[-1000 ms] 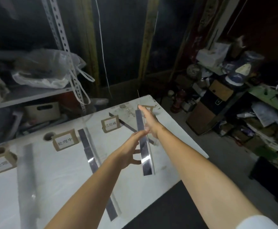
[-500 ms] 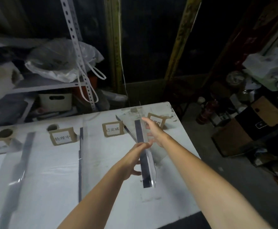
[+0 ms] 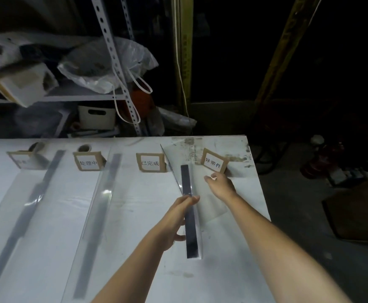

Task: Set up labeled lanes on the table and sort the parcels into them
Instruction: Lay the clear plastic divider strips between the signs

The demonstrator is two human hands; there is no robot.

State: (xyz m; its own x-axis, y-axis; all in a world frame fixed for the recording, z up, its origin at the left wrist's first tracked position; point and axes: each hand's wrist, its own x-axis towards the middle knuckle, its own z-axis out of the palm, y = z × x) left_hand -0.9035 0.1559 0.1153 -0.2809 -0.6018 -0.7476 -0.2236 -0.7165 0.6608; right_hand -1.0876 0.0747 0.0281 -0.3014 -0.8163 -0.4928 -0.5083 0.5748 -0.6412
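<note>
Clear divider [image 3: 191,237] w/ dark strip sits at the right end of the bench [image 3: 135,217], btwn 3rd card [image 3: 150,162] and 4th card [image 3: 214,163]. L hand [image 3: 176,217] grips its middle. R hand [image 3: 220,184], fingers curled, is at its clear flap; can't tell if it's pinching. Two more dividers [image 3: 104,193] lie to the left.

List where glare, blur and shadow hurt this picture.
Head view: glare patches on the middle strip and left strip; the leftmost label is washed out and unreadable; the white box on the shelf is smeared; right of the table, deep shadow.
</note>
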